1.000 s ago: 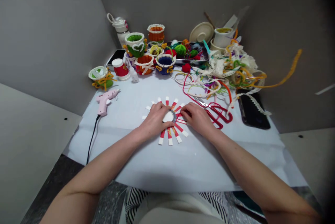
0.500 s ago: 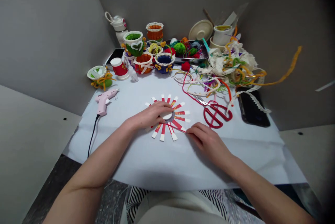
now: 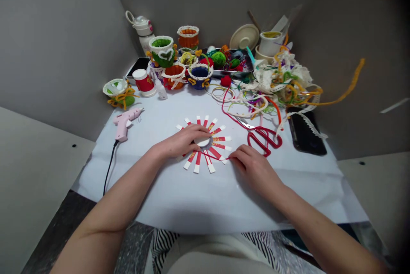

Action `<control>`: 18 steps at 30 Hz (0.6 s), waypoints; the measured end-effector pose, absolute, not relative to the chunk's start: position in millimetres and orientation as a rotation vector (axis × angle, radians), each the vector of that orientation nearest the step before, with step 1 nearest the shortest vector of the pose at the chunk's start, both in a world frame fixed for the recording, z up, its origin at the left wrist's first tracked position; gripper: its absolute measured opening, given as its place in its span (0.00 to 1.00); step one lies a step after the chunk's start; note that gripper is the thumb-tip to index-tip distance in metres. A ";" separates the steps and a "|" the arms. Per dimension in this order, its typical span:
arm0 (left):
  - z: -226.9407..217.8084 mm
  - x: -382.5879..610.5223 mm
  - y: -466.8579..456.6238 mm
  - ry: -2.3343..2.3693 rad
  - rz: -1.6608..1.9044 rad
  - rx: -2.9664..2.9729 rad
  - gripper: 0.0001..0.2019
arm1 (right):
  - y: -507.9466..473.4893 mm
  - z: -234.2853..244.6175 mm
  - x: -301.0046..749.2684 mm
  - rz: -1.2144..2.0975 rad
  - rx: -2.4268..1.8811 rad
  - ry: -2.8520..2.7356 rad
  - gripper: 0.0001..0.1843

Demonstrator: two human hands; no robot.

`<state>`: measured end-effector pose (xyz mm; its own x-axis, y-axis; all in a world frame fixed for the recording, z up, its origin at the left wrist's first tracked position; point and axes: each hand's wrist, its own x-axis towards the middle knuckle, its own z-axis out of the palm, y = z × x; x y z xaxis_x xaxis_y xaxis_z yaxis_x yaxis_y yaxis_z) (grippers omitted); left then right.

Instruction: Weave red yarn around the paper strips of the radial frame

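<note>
A red and white paper cup [image 3: 221, 139], cut into strips that fan out flat like sun rays, lies on the white table cover. My left hand [image 3: 182, 141] holds it down, thumb and fingers around its round white base. Between the fingertips of my right hand [image 3: 256, 169], just right of the strips, is pinched a thin red yarn [image 3: 214, 157]. The yarn stretches across the lower right strips to the left thumb. Red-handled scissors [image 3: 256, 127] lie beyond my right hand. A red yarn ball [image 3: 226, 80] sits farther back, with a strand trailing toward the scissors.
At left lies a pink glue gun [image 3: 123, 123] with its cord. Several yarn-covered cups [image 3: 162, 52], a red paper cup [image 3: 144, 82] and a yarn tray [image 3: 218, 72] stand behind. Tangled lace and yarn [image 3: 288, 77] and a black phone [image 3: 307, 133] are at right.
My right hand has shifted slightly, still pinching the red yarn. My left hand keeps its place on the cut cup. The whole view has moved a little.
</note>
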<state>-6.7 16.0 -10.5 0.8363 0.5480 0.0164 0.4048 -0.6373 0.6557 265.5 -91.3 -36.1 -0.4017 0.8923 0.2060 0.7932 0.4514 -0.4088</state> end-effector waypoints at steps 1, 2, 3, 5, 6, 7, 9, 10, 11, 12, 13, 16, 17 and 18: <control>-10.5 -6.7 16.0 0.691 0.284 2.343 0.23 | -84.5 -34.5 265.0 0.369 -1.435 -2.306 0.12; -10.5 -6.6 16.0 0.688 0.286 2.342 0.23 | -78.0 -32.7 264.2 0.388 -1.441 -2.301 0.12; -10.4 -6.6 15.9 0.687 0.289 2.340 0.22 | -72.1 -30.6 263.5 0.405 -1.441 -2.302 0.11; -10.4 -6.5 15.7 0.691 0.293 2.342 0.22 | -63.6 -25.2 262.5 0.434 -1.432 -2.311 0.10; -10.4 -6.5 15.7 0.695 0.292 2.342 0.22 | -61.6 -22.3 262.6 0.445 -1.425 -2.317 0.10; -10.4 -6.6 15.6 0.698 0.291 2.341 0.22 | -61.3 -19.5 263.2 0.455 -1.418 -2.322 0.10; -10.5 -6.8 15.7 0.698 0.291 2.335 0.22 | -65.6 -15.8 265.9 0.473 -1.396 -2.331 0.10; -10.5 -6.8 15.8 0.694 0.292 2.331 0.22 | -69.9 -15.7 267.6 0.485 -1.376 -2.338 0.11; -10.5 -6.9 16.0 0.688 0.293 2.327 0.21 | -75.2 -17.0 269.4 0.495 -1.349 -2.345 0.12; -10.5 -7.0 16.2 0.685 0.293 2.324 0.21 | -81.1 -19.6 271.0 0.497 -1.319 -2.350 0.12; -10.5 -7.1 16.4 0.685 0.293 2.321 0.21 | -87.1 -23.3 272.3 0.490 -1.289 -2.354 0.13; -10.7 -7.4 16.8 0.684 0.284 2.319 0.21 | -103.3 -37.5 273.3 0.397 -1.244 -2.339 0.14; -10.9 -7.5 16.8 0.680 0.281 2.319 0.21 | -107.2 -41.7 272.8 0.360 -1.245 -2.327 0.14; -11.1 -7.7 16.8 0.674 0.280 2.320 0.21 | -110.2 -45.0 272.1 0.328 -1.250 -2.311 0.14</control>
<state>-7.7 16.8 -11.1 0.8417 0.5398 0.0127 0.3896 -0.6235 0.6778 272.1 -110.2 -45.0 -0.4618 0.8335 0.3034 0.7160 0.5522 -0.4272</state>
